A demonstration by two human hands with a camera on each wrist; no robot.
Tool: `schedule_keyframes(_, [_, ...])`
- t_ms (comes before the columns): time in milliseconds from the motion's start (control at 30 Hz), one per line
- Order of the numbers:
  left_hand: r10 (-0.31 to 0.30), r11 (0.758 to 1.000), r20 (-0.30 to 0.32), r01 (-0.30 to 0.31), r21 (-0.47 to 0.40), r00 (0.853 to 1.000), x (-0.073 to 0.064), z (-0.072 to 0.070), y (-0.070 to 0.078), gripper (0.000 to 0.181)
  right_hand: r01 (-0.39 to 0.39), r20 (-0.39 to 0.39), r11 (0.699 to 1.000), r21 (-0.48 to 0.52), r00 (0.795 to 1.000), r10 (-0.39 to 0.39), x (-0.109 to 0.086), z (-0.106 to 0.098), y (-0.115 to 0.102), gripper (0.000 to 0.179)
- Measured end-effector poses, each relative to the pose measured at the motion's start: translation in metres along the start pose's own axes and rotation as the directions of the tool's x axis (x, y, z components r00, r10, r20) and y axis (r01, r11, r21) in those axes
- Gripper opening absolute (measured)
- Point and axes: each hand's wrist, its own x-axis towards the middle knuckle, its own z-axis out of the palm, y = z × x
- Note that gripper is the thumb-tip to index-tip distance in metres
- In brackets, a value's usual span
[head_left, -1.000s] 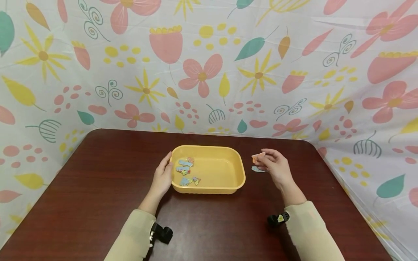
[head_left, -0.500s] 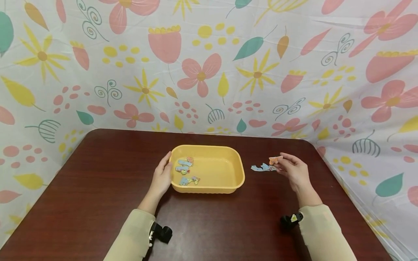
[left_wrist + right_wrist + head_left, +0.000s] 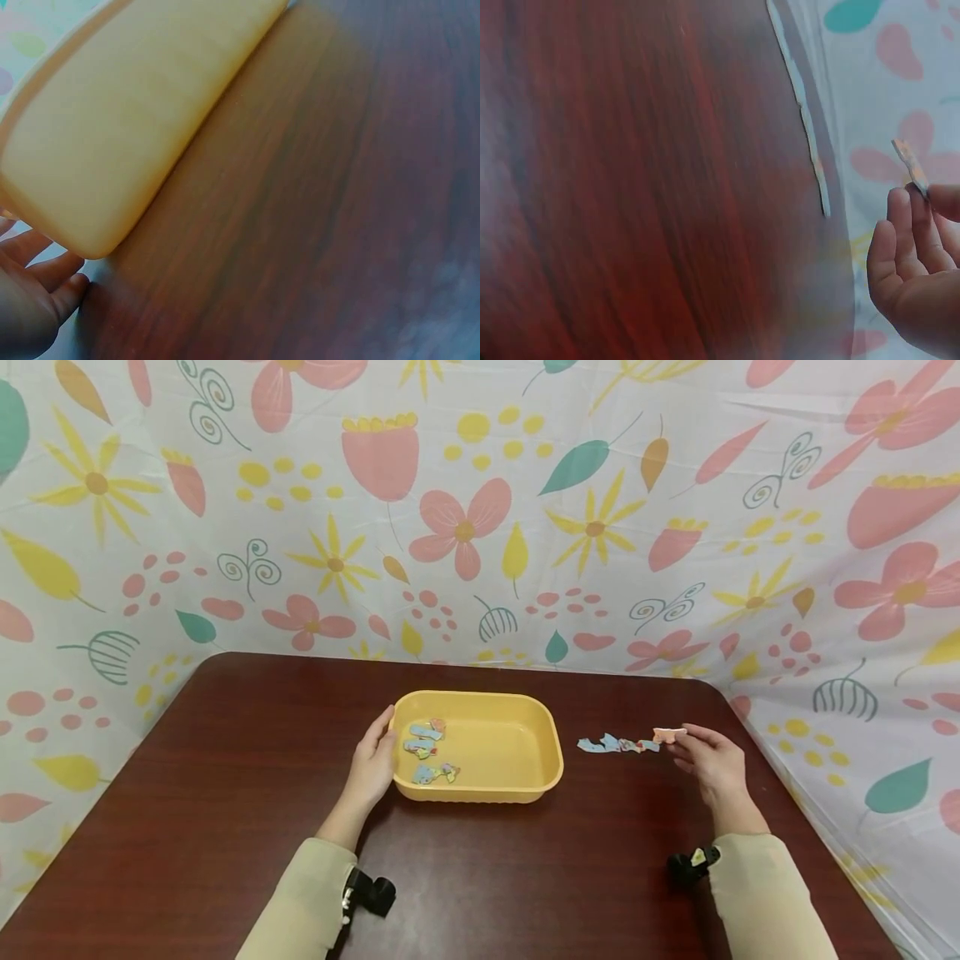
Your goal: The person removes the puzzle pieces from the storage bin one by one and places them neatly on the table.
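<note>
Contact at left, pinch at right

Your left hand lies against the yellow tray at its left end, fingers slightly apart. Multicoloured cut-outs lie inside along that end. Right of the tray, a mostly blue row of pieces runs across the table. Your right hand pinches the orange piece between thumb and fingertips, near the row's right end; it is thin, with an uneven outline.

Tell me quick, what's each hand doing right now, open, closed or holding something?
Left hand: open, fingers against the end of the yellow tray.
Right hand: closed, pinching a small orange piece.
</note>
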Motion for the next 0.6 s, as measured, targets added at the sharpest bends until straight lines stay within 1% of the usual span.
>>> schedule_keyframes(133, [-0.003, 1.0, 0.0, 0.003, 0.002, 1.0, 0.0, 0.0, 0.0, 0.047, -0.063, -0.058, 0.998, -0.025, 0.996, 0.061, 0.006, -0.01, 0.002, 0.019])
schedule_keyframes(300, [-0.003, 1.0, 0.01, 0.003, -0.023, 1.0, 0.0, 0.0, -0.001, 0.047, -0.139, -0.123, 0.984, -0.112, 0.984, 0.125, 0.015, -0.018, 0.006, 0.013])
schedule_keyframes(333, [-0.003, 1.0, 0.013, 0.004, -0.03, 1.0, 0.0, 0.0, -0.001, 0.047, -0.155, -0.133, 0.979, -0.131, 0.982, 0.138, 0.017, -0.019, 0.007, 0.016])
schedule_keyframes(467, [-0.007, 0.999, 0.021, 0.008, -0.048, 1.0, 0.001, 0.0, -0.001, 0.047, -0.208, -0.15, 0.958, -0.196, 0.972, 0.18, 0.021, -0.022, 0.008, 0.046])
schedule_keyframes(533, [-0.006, 0.999, 0.022, 0.007, -0.046, 1.0, 0.0, 0.0, -0.001, 0.047, -0.219, -0.147, 0.947, -0.236, 0.971, 0.188, 0.023, -0.022, 0.009, 0.053])
schedule_keyframes(600, [-0.007, 0.999, 0.022, 0.008, -0.043, 1.0, 0.0, 0.0, -0.001, 0.047, -0.221, -0.146, 0.933, -0.284, 0.972, 0.186, 0.024, -0.021, 0.009, 0.055])
